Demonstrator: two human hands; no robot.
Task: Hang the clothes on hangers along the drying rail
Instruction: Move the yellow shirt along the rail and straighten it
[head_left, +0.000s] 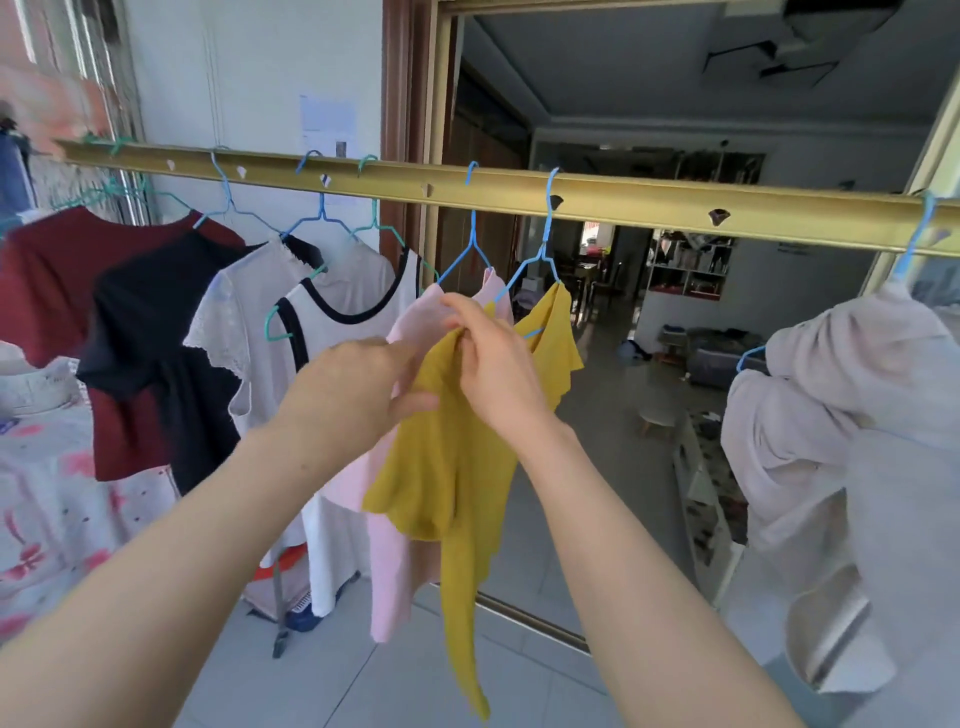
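Yellow top (457, 467) is half on its blue hanger (545, 244), which is already hooked over the gold rail (623, 200). The far shoulder sits on the wire; the near shoulder is bunched up and off it, and the rest hangs in a long twist.

R hand (498, 374): narrow grip, fingers curled round the bunched near shoulder, prob. to lift it over the hanger arm. L hand (353, 400): index and thumb reach to the same bit of cloth and look to nip its edge, prob. to open it out. That grip is partly hidden, so less sure.

Pink top (389, 545) hangs just behind, touching the yellow one. Further L along the rail are a white top w/ dark trim (353, 312), a lace top (244, 322), a dark top (145, 322) and a red top (47, 280), all on hangers. A pale garment (831, 415) hangs well apart to the R.

Step in hand: seating the second shoulder. After that, the twist needs pulling straight so it dries flat.
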